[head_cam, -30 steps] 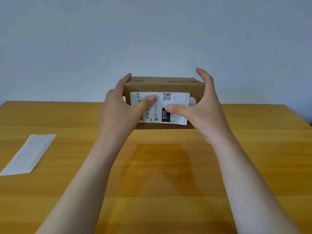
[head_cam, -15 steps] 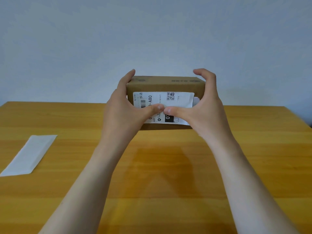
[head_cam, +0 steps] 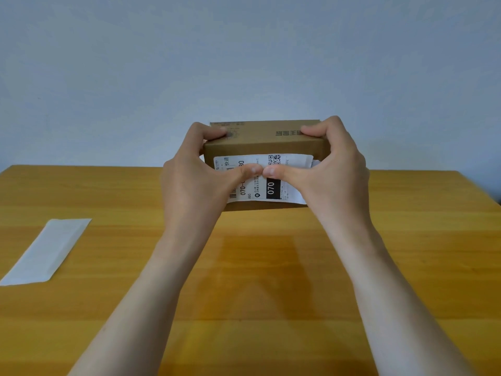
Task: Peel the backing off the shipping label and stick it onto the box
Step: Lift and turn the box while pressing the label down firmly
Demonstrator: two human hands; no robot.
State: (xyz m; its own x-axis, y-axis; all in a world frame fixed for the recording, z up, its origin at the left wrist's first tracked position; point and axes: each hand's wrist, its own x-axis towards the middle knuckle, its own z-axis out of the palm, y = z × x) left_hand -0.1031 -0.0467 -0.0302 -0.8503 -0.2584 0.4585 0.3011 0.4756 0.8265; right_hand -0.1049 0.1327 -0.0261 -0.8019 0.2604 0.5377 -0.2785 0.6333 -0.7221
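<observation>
In the head view, a brown cardboard box (head_cam: 264, 145) sits at the far middle of a wooden table (head_cam: 271, 280), its long front face turned toward the person and its printed top showing as a narrow strip. Whether its base rests on the wood or is held just above it cannot be told. The white shipping label (head_cam: 260, 189) lies across that front face, covering most of it, with a barcode toward the left, a QR code near the top and a black block reading 070 near the middle.

The left hand (head_cam: 195, 175) grips the box's left end, fingers curled over the top edge and thumb pressed flat on the label. The right hand (head_cam: 330, 172) grips the right end the same way. The two thumb tips touch at the label's upper middle.

The peeled backing sheet (head_cam: 46, 251) lies flat at the table's left edge, well apart from the box. A pale blue-grey wall (head_cam: 244, 63) stands behind.
</observation>
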